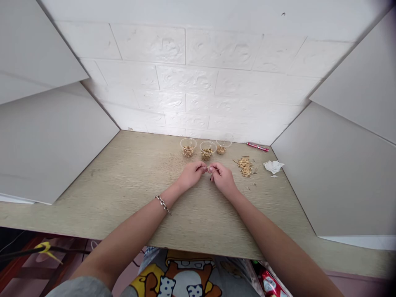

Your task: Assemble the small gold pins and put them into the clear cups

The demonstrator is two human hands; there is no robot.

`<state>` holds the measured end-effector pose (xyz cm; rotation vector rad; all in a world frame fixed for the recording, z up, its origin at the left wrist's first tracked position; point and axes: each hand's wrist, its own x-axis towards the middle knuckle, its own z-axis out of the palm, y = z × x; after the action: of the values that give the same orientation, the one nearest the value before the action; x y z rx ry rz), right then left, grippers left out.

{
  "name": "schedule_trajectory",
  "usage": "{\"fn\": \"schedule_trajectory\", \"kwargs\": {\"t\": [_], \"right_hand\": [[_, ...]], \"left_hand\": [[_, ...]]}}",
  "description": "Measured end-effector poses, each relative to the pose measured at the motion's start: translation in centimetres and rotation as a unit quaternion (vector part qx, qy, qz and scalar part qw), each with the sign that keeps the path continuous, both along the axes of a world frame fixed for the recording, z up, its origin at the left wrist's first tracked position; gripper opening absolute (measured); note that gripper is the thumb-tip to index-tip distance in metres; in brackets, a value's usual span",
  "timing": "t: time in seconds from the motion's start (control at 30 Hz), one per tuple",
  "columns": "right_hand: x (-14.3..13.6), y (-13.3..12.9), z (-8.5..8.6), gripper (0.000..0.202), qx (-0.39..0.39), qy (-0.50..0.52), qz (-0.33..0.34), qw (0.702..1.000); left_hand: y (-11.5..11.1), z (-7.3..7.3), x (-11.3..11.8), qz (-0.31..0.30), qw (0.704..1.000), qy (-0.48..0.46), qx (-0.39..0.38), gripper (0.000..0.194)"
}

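My left hand (194, 173) and my right hand (222, 176) meet over the middle of the table, fingertips pinched close together. Between them is a small gold-coloured piece (208, 168), too tiny to name, which both hands grip. Just beyond my fingers stand three clear plastic cups: the left cup (188, 148), the middle cup (207, 153) and the right cup (222, 149), each holding small gold-coloured parts. To the right of my right hand lies a pile of thin gold-coloured rods (245, 166), with several loose ones around it.
A crumpled white tissue (273, 166) lies near the right panel (346, 173). Behind the rods is a red wrapped stick (258, 147). Tiny gold specks (173, 162) are scattered left of the cups. A white brick-pattern wall (198, 82) closes the back, and a grey panel (58, 140) the left.
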<state>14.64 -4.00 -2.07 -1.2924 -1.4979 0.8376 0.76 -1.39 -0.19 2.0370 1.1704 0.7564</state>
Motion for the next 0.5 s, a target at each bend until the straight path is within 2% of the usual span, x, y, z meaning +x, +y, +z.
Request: {"fn": "schedule_trajectory", "kwargs": {"t": [0.3,0.5], "right_hand": [[0.35,0.61,-0.27,0.015,-0.010,0.053,0.038,0.998],[0.38,0.42,-0.08,0.014,0.007,0.032,0.026,0.999]], "left_hand": [[0.52,-0.26,-0.21,-0.034,0.995,-0.064,-0.062,0.025],[0.53,-0.19,-0.25,-0.032,0.997,-0.043,-0.047,0.025]]}}
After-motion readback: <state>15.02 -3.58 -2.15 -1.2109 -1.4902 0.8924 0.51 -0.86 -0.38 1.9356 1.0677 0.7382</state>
